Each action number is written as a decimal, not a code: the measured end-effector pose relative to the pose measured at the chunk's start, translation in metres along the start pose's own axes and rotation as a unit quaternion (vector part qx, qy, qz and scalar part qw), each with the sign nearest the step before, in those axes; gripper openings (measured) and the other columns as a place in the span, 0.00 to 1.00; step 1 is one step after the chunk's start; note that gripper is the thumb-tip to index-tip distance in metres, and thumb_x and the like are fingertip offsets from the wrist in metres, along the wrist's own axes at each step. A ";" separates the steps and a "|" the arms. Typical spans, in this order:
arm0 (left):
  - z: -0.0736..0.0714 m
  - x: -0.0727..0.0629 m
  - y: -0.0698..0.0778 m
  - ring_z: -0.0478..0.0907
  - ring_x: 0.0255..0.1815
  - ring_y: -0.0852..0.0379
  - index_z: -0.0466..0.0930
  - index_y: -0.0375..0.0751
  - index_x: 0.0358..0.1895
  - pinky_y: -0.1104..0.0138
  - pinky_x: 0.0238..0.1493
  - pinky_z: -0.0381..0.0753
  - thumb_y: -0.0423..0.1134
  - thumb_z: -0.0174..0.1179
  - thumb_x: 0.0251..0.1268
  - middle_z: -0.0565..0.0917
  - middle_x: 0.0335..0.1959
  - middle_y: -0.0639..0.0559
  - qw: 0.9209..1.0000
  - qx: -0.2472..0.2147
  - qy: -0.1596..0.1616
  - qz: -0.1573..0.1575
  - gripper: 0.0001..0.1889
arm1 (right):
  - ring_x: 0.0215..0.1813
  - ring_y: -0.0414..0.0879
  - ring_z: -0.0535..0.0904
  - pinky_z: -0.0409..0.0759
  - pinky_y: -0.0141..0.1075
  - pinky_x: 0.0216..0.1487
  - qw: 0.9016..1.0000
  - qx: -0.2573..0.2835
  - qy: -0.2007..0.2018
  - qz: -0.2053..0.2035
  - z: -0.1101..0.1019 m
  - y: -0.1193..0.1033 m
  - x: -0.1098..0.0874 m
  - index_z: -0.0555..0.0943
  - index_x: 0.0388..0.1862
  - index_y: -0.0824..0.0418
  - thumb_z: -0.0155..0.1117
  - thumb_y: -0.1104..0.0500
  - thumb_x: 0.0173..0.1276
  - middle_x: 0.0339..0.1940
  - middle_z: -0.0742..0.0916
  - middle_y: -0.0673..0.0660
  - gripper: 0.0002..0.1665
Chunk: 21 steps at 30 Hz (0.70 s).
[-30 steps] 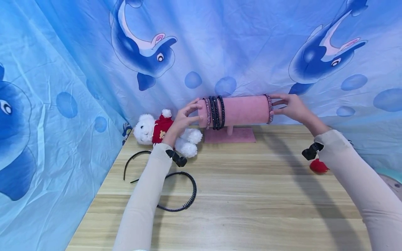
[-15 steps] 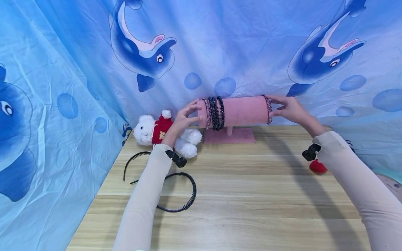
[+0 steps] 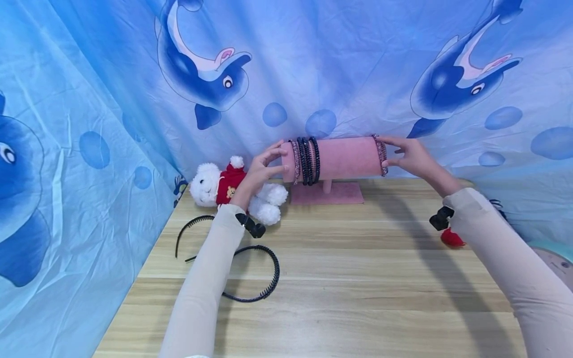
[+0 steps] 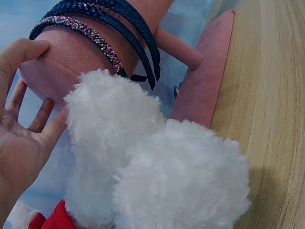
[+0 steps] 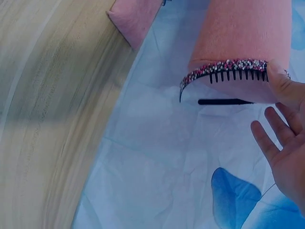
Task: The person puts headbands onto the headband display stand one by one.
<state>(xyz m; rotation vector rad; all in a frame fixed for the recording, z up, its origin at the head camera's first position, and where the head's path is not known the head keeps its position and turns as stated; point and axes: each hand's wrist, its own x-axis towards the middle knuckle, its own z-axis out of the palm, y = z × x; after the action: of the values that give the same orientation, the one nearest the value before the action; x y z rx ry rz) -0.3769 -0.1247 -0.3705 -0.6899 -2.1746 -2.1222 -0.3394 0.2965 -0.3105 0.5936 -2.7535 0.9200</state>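
A pink velvet headband stand (image 3: 349,157) holds up a thick horizontal roll at the back of the table. My left hand (image 3: 256,175) grips the roll's left end, its thumb pressing the surface in the left wrist view. Beside those fingers sit a pink-and-silver sparkly headband (image 4: 88,34) and several dark headbands (image 3: 307,161). At the right end, my right hand (image 3: 416,155) pinches another sparkly headband (image 5: 228,67) by thumb and fingertip. Its black comb teeth show around the roll's end in the right wrist view, and its top leans left in the head view.
Left of the stand lies a white teddy bear (image 3: 268,204) in a red top, under my left forearm. Two black toothed headbands (image 3: 274,268) lie on the wooden table (image 3: 358,278). A red object (image 3: 452,237) peeks out by my right sleeve. Blue dolphin curtain (image 3: 340,64) hangs behind.
My right hand has shifted slightly left, and the top of the sparkly headband in it has tipped left over the roll. My left hand has stayed on the roll's end.
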 end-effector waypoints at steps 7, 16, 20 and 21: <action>-0.001 0.001 -0.001 0.64 0.78 0.45 0.82 0.40 0.56 0.52 0.77 0.69 0.23 0.66 0.61 0.62 0.81 0.56 1.000 -0.006 -0.005 0.000 0.20 | 0.67 0.72 0.74 0.83 0.52 0.48 0.999 -0.044 0.011 -0.025 0.004 -0.002 0.001 0.73 0.73 0.58 0.73 0.71 0.61 0.73 0.75 0.68 0.40; -0.001 0.000 -0.002 0.67 0.76 0.48 0.84 0.49 0.51 0.46 0.77 0.68 0.23 0.65 0.61 0.65 0.80 0.59 1.000 -0.003 -0.007 0.006 0.19 | 0.40 0.60 0.76 0.76 0.49 0.41 0.992 -0.115 -0.037 -0.022 -0.002 -0.010 0.004 0.68 0.78 0.53 0.76 0.69 0.59 0.75 0.73 0.68 0.48; -0.001 0.000 -0.002 0.67 0.76 0.47 0.84 0.51 0.50 0.45 0.77 0.67 0.23 0.66 0.61 0.65 0.80 0.59 1.000 -0.006 -0.004 0.006 0.19 | 0.43 0.59 0.80 0.73 0.43 0.35 0.989 -0.137 -0.047 -0.039 -0.004 -0.014 0.005 0.66 0.79 0.51 0.77 0.67 0.59 0.77 0.72 0.66 0.50; -0.001 0.000 -0.002 0.67 0.76 0.47 0.84 0.51 0.50 0.44 0.77 0.66 0.23 0.66 0.61 0.65 0.80 0.59 1.000 -0.008 -0.003 0.006 0.19 | 0.41 0.59 0.80 0.73 0.42 0.34 0.988 -0.142 -0.048 -0.044 -0.004 -0.014 0.006 0.67 0.79 0.51 0.77 0.67 0.58 0.77 0.72 0.66 0.50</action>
<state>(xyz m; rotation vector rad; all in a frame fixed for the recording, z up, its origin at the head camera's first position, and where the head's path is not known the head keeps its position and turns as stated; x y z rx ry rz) -0.3780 -0.1253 -0.3719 -0.7100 -2.1546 -2.1360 -0.3381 0.2869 -0.2978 0.7146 -2.8429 0.4791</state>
